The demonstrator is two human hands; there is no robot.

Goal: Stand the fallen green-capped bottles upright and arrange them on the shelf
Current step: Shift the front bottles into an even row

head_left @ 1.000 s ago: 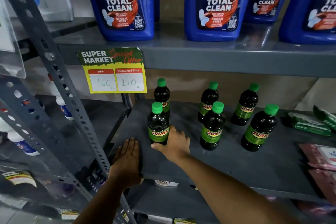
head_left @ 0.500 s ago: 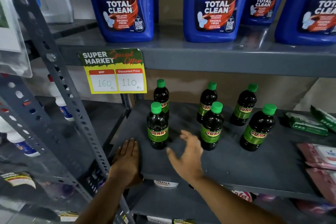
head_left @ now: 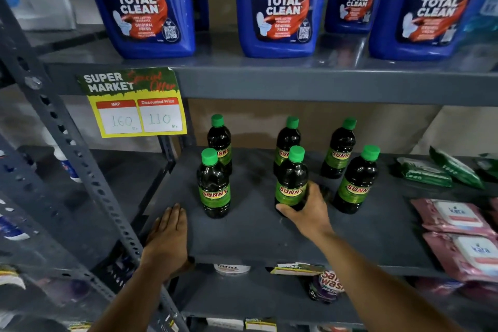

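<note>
Several dark green-capped bottles with "SUNNY" labels stand upright on the grey shelf (head_left: 258, 234). In the front row are a left bottle (head_left: 214, 186), a middle bottle (head_left: 291, 180) and a right bottle (head_left: 355, 183). Three more stand behind them (head_left: 219, 140), (head_left: 287, 137), (head_left: 339, 148). My right hand (head_left: 310, 210) wraps around the base of the front middle bottle. My left hand (head_left: 168, 237) lies flat, palm down, on the shelf's front left corner, holding nothing.
Blue toilet-cleaner bottles (head_left: 280, 5) fill the shelf above, with a yellow price tag (head_left: 134, 105) on its edge. Green packets (head_left: 436, 170) and pink wipe packs (head_left: 458, 226) lie at the right. A perforated grey upright (head_left: 70, 153) slants at the left. Small items sit on the shelf below.
My right hand let go of the front left bottle, swung right across the shelf and closed on the base of the front middle bottle. The left hand stayed put.
</note>
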